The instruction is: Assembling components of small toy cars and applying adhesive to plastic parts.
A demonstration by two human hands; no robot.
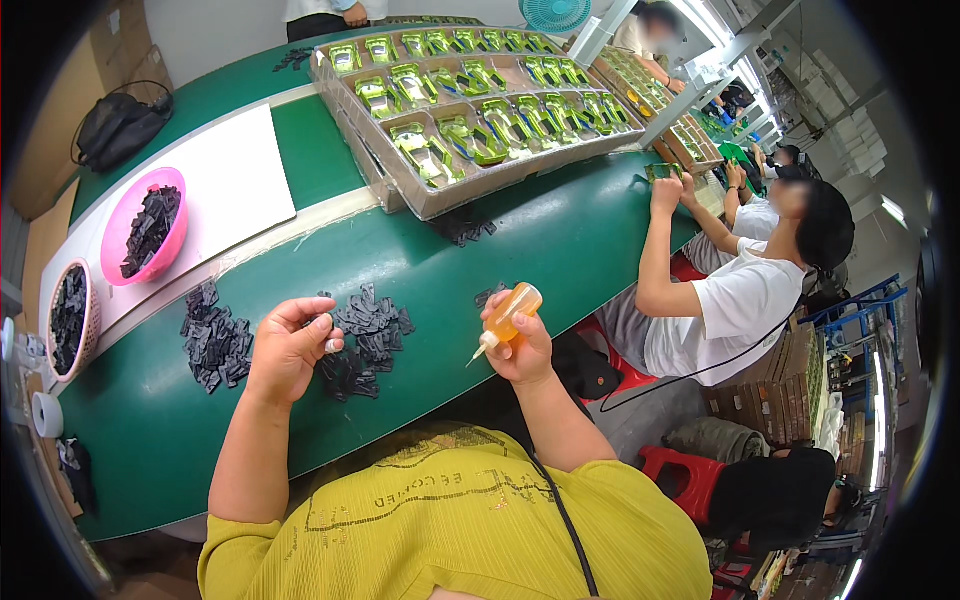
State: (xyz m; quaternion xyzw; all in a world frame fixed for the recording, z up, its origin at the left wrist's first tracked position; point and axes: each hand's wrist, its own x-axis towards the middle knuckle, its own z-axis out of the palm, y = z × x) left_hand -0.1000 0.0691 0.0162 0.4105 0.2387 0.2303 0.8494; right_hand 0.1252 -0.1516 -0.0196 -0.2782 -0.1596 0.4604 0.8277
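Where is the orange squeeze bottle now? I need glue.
In the head view, the orange squeeze bottle is in the right hand, right of centre, nozzle pointing left toward the black parts pile.

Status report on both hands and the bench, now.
Left hand pinching a small black part over the black parts pile. Right hand gripping orange squeeze bottle, nozzle aimed left. Nothing between the hands; second pile sits left.

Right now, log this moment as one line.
left hand: pinching small black part | right hand: holding orange squeeze bottle | black parts pile on green table
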